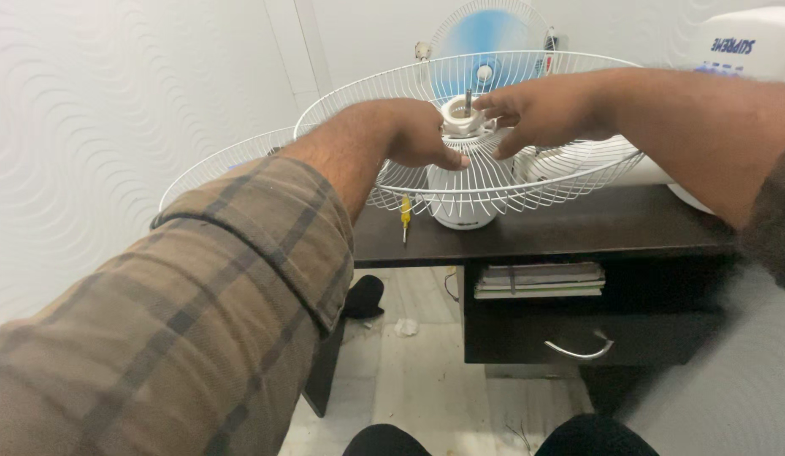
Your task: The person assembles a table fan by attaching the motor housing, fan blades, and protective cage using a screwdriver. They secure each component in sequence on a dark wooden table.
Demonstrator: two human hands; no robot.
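A white wire fan guard (pixel 570 173) lies open side up on a white fan motor housing (pixel 462 203), which stands on a dark desk (pixel 595 224). A metal shaft sticks up from the white plastic hub (pixel 460 116) at the guard's middle. My left hand (pixel 414 131) reaches into the guard and grips the hub from the left. My right hand (pixel 540 110) comes from the right, its fingertips on the hub's rim. A plaid sleeve covers my left forearm.
A second wire guard (pixel 215 165) lies behind my left arm. A fan with blue blades (pixel 485 34) stands at the wall. A yellow screwdriver (pixel 404 211) lies near the desk's front edge. Books (pixel 540 280) sit in a shelf above a drawer handle (pixel 580 350).
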